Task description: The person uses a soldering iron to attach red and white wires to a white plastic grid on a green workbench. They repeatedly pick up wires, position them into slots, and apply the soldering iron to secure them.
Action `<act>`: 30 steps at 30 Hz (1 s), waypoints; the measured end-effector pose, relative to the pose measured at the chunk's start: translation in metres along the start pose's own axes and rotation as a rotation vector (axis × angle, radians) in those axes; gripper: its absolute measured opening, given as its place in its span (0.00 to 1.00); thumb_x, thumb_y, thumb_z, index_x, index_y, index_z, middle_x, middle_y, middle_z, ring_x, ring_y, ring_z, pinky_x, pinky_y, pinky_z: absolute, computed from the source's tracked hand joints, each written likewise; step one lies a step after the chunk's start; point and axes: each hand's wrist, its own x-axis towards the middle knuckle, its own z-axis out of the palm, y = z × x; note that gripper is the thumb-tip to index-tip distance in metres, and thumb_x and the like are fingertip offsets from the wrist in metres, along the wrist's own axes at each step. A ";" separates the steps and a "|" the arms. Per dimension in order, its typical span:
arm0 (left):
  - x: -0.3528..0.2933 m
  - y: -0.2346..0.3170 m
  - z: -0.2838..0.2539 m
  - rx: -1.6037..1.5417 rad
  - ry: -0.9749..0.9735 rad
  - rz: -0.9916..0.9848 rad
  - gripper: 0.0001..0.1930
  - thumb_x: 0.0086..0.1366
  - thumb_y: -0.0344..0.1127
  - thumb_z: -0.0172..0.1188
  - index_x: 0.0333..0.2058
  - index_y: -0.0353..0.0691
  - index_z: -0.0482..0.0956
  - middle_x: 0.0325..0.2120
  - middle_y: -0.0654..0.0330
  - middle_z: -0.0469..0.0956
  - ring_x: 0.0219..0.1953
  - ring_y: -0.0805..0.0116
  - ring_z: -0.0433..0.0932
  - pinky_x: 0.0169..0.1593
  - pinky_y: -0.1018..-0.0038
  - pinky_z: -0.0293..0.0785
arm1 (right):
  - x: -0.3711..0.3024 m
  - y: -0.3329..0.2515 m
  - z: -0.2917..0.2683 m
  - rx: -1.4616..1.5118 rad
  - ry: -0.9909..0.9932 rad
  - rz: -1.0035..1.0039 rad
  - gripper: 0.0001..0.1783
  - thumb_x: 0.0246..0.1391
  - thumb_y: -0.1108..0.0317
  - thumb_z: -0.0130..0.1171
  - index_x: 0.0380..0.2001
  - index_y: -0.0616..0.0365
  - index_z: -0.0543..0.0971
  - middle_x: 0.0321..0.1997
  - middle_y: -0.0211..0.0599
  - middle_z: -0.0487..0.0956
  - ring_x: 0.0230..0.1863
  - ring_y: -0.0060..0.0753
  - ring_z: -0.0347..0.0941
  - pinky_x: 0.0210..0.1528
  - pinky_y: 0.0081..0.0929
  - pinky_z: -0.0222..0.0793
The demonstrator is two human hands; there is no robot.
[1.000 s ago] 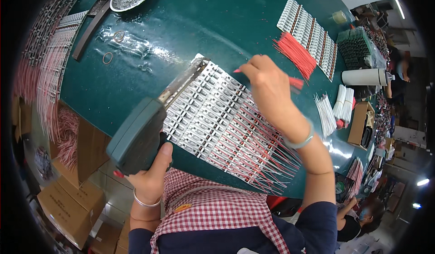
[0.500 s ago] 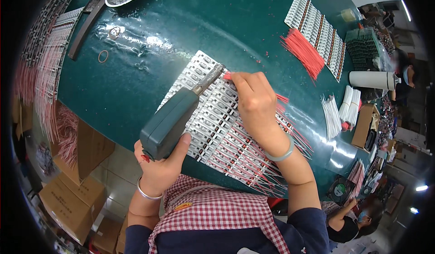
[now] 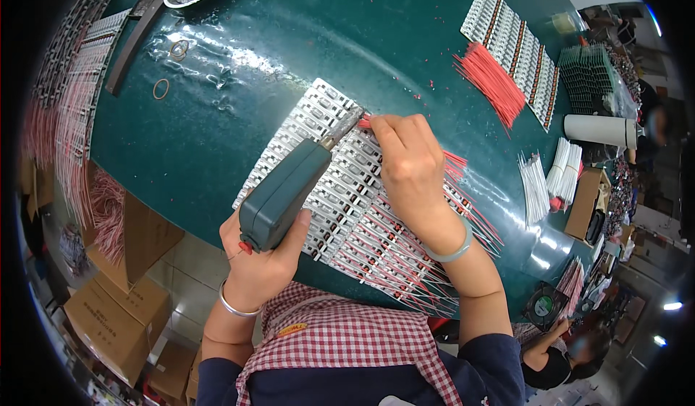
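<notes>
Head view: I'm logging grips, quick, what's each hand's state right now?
Left hand: closed, holding the dark green handheld tool.
Right hand: closed, holding a bunch of red wires.

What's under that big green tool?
Under the green tool lies the silvery panel with rows of small parts, showing on both sides. The tool, gripped in the left hand, hides a stretch of it, so I can't tell what's there.

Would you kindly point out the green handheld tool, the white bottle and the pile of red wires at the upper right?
Green handheld tool point(image 3: 284, 191), head view: on its casing.
White bottle point(image 3: 598, 130), head view: middle of its cylindrical body.
Pile of red wires point(image 3: 492, 87), head view: middle of the pile.
</notes>
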 end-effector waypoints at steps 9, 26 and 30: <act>-0.001 0.002 -0.001 0.040 0.012 0.019 0.09 0.55 0.23 0.68 0.35 0.31 0.82 0.27 0.57 0.82 0.25 0.70 0.79 0.32 0.75 0.74 | 0.001 -0.002 0.000 -0.025 0.000 0.003 0.17 0.38 0.78 0.60 0.37 0.68 0.80 0.36 0.42 0.78 0.35 0.39 0.72 0.35 0.31 0.72; -0.009 0.004 -0.010 0.119 0.097 0.119 0.10 0.54 0.23 0.69 0.36 0.29 0.83 0.27 0.55 0.83 0.26 0.69 0.82 0.32 0.76 0.76 | -0.001 -0.006 -0.007 -0.031 0.064 -0.028 0.17 0.38 0.79 0.61 0.38 0.68 0.79 0.36 0.41 0.77 0.36 0.39 0.72 0.33 0.31 0.70; -0.011 0.002 -0.012 0.151 0.048 0.141 0.10 0.54 0.23 0.68 0.37 0.29 0.82 0.29 0.55 0.83 0.27 0.68 0.82 0.33 0.75 0.76 | -0.004 -0.011 -0.004 0.022 0.055 -0.015 0.17 0.39 0.79 0.61 0.38 0.68 0.79 0.35 0.41 0.76 0.35 0.39 0.71 0.32 0.32 0.70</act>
